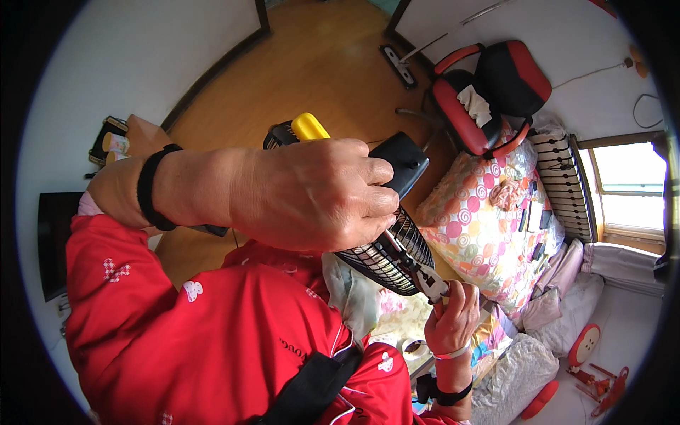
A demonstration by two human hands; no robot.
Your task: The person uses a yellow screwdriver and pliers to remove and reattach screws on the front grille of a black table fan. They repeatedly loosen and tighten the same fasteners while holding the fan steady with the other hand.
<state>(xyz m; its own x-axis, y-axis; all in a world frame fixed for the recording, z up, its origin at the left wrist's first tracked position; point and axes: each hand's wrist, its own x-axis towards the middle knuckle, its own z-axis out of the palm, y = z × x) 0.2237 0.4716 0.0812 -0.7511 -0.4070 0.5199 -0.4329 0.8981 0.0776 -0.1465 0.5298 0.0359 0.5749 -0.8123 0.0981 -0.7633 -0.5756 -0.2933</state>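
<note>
Black wire fan cage (375, 264): behind tool, toward 5 o'clock from left hand. Left hand (333, 195): curled in fist, seems to grip tool's upper end; palm hidden. Right hand (453, 319): between 4 and 5 o'clock from left; fingers bent, touching silver head; cannot tell how closed, or what it holds. Plier-like tool (410, 264): between hands, long axis 11 to 5 o'clock; head nearer right hand.
</note>
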